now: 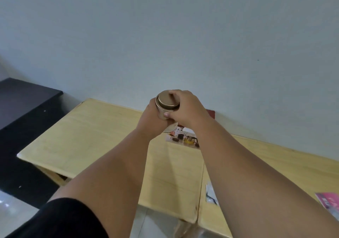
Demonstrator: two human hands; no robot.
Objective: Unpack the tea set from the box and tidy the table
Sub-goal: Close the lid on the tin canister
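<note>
Above the table (102,136), the left hand (152,120) grips a tin (167,102); the right hand (185,107) clasps its lid; no writing legible.

A pale wooden table (102,138) bears a printed leaflet (185,138) and pink packet (328,202).

Both hands, left (153,117) and right (186,107), grip a gold tin (166,105) above the wooden table (102,136)

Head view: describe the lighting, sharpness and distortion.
Head view: dim, even light with soft shadows; the gold tin held by both the left hand and right hand is fairly sharp; wide-angle bending tilts the wooden table; no strong glare.
</note>
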